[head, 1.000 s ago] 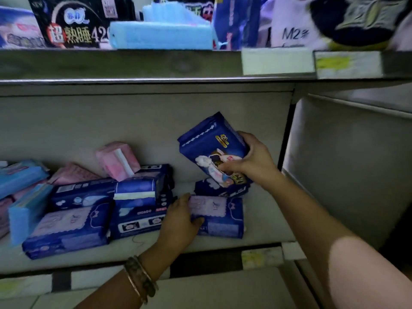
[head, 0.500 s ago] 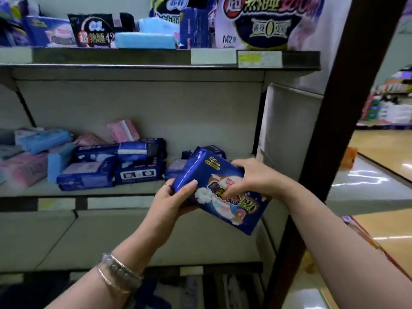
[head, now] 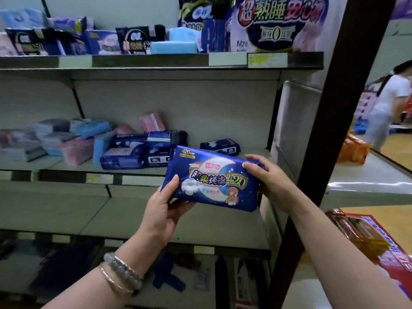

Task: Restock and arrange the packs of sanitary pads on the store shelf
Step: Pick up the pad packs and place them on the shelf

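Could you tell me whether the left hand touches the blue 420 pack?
Touching. The head view shows the left hand gripping the blue 420 pack at its left end, thumb on its front.

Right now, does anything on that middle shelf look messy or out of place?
Yes. On the middle shelf, the packs lie in a jumble rather than rows: a pink pack leans tilted at the back, a light blue pack stands on end, and one navy pack sits apart on the right.
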Demonstrator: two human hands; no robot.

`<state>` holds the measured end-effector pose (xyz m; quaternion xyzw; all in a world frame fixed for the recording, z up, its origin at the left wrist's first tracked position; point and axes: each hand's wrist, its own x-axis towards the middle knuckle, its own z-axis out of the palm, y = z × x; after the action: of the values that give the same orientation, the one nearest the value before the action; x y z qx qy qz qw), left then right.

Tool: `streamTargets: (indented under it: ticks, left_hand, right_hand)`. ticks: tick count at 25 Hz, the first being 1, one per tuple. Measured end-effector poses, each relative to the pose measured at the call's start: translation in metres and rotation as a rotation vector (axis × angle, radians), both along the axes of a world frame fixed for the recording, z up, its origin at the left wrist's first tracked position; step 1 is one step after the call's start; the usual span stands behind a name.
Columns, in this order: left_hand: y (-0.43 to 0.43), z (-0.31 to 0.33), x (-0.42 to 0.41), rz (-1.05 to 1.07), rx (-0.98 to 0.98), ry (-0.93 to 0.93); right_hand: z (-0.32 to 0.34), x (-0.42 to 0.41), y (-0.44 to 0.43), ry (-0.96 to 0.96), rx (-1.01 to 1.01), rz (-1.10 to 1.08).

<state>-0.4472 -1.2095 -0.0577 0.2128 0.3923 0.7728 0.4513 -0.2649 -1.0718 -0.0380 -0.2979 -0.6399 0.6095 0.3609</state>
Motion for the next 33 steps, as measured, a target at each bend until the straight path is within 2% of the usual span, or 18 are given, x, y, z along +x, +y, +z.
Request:
streamTargets:
  ticks: [4,9,17,22,27,30,33]
  left_hand:
    - [-0.012,-0.011,-0.003,-0.054,-0.030,0.000]
    - [-0.030,-0.035,-0.035,-0.126,-0.183,0.135]
    - [-0.053,-0.094,-0.102,-0.209,-0.334,0.112]
    - [-0.051,-0.123,-0.123,-0.319,-0.381,0.157]
    - [-0.052,-0.154,-0.119,-0.337,-0.442,0.174]
    - [-0.043,-0.191,-0.108,-0.290,-0.508,0.169]
    - [-0.024,-0.257,-0.092,-0.224,-0.599,0.272]
  right_hand:
    - [-0.009,-0.009,-0.007,0.123,-0.041,-0.063]
    - [-0.033,-0.032,-0.020,0.214,-0.118,-0.135]
    - [-0.097,-0.093,-0.064,0.157,-0.317,-0.263]
    - [-0.128,-0.101,-0.080,0.169,-0.336,-0.332]
    - [-0.162,-0.097,-0.079,0.144,-0.327,-0.326]
    - [-0.203,-0.090,-0.068,0.092,-0.310,-0.287]
    - [-0.265,-0.078,-0.055,0.037,-0.308,-0.260]
